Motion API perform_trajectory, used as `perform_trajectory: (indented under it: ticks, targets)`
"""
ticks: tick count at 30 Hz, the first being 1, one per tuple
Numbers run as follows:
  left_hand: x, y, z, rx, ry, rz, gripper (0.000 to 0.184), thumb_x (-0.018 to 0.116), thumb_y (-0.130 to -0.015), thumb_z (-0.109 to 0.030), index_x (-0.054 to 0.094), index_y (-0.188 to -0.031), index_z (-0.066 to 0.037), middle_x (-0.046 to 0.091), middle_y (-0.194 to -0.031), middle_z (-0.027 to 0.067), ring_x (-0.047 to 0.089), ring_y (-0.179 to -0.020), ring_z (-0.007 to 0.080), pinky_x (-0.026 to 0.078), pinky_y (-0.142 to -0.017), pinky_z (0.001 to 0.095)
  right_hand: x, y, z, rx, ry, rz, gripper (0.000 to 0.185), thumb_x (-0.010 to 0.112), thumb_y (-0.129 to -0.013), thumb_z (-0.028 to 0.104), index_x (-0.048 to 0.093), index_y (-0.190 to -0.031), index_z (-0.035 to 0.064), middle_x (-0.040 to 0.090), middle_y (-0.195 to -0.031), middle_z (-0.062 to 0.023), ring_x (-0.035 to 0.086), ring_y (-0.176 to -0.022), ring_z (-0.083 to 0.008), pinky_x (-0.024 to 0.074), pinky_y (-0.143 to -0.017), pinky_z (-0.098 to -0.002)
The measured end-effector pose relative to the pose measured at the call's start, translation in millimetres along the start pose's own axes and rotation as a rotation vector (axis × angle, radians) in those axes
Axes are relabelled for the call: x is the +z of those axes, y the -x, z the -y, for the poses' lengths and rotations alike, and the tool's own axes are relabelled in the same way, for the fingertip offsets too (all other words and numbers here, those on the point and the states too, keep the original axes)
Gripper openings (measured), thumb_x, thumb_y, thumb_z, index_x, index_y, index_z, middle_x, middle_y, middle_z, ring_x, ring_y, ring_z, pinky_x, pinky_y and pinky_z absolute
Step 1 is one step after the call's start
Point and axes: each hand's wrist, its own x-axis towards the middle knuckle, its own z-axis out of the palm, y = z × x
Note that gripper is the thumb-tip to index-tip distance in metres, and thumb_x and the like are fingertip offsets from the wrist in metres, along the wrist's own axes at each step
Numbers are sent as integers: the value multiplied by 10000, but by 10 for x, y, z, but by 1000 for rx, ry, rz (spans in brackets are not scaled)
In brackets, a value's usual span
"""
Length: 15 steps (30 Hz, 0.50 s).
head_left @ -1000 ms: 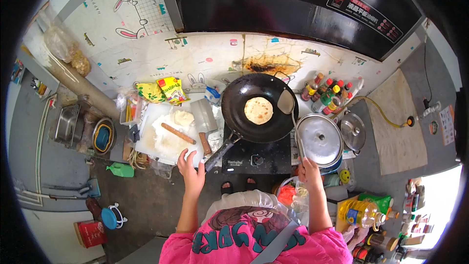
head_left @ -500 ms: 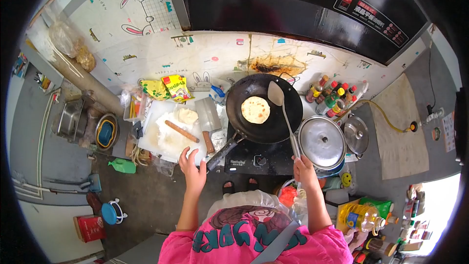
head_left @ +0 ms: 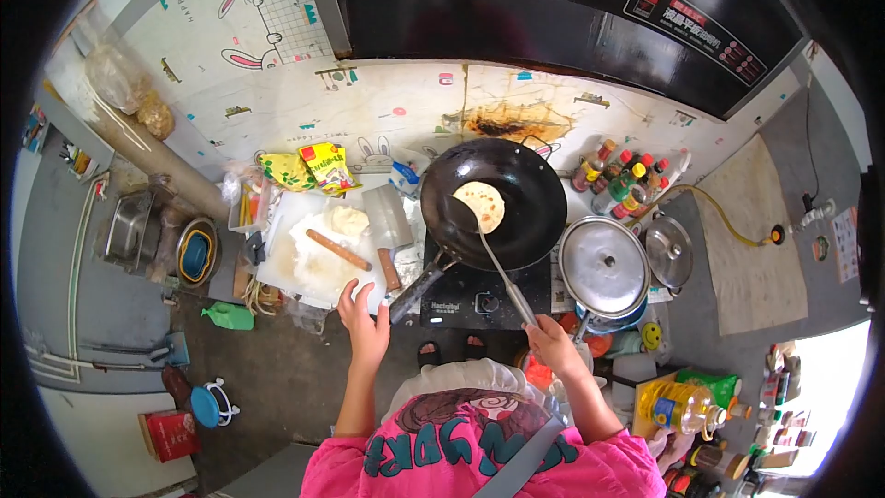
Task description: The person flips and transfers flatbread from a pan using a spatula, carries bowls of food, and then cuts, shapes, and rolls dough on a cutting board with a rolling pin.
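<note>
While R hand point(head_left: 553, 345) grips spatula point(head_left: 518, 298) w/ blade point(head_left: 460, 214) at 8 o'clock on flatbread point(head_left: 488, 203), L hand point(head_left: 365, 321) open, hard shove could tear it.

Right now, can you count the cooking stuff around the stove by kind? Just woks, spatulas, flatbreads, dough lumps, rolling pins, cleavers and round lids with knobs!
Wok: 1
Spatula: 1
Flatbread: 1
Dough lump: 1
Rolling pin: 1
Cleaver: 1
Lids: 2, the bigger lid and the smaller lid
Total: 8
</note>
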Motion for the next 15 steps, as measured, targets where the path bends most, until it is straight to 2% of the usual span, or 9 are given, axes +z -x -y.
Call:
perform_trajectory:
  ticks: [2, 5, 9, 13, 15]
  targets:
    - [8, 1, -12, 8, 0, 4, 400, 596, -777, -85, 508, -1167, -73, 381, -1295, 180, 322, -1215, 378, 252, -1011, 472, -18, 23, -65, -11, 77, -30, 186, 469, -935, 188, 520, -976, 14, 414, -584, 32, 379, -458, -62, 290, -398, -227]
    - [49, -24, 18, 32, -7, 10, 405, 596, -769, -76, 509, -1165, -73, 381, -1295, 180, 327, -1213, 375, 255, -1010, 470, -158, 7, -261, -110, 409, -146, 279, 537, -889, 258, 543, -977, -7, 560, -672, -113, 562, -596, -217, 430, -547, -332]
    - [79, -58, 6, 43, 9, 4, 416, 600, -761, -66, 506, -1167, -73, 385, -1291, 178, 331, -1210, 377, 259, -1009, 468, -246, 222, -120, -183, 556, -272, 307, 542, -869, 257, 553, -1038, 0, 600, -831, -237, 605, -828, -381, 458, -703, -401]
    - [85, -69, -16, 54, 10, 4, 419, 601, -763, -62, 503, -1170, -73, 387, -1290, 175, 329, -1213, 376, 260, -1008, 467, -532, 243, -329, -123, 556, -346, 259, 541, -863, 233, 561, -969, -2, 598, -786, -226, 610, -761, -370, 457, -659, -395]
    - [82, -54, -14, 48, 18, 3, 417, 600, -766, -63, 502, -1171, -73, 386, -1291, 175, 328, -1213, 376, 259, -1008, 468, -583, 296, -239, -142, 543, -392, 245, 530, -863, 221, 553, -929, -14, 580, -730, -216, 603, -691, -313, 450, -627, -383]
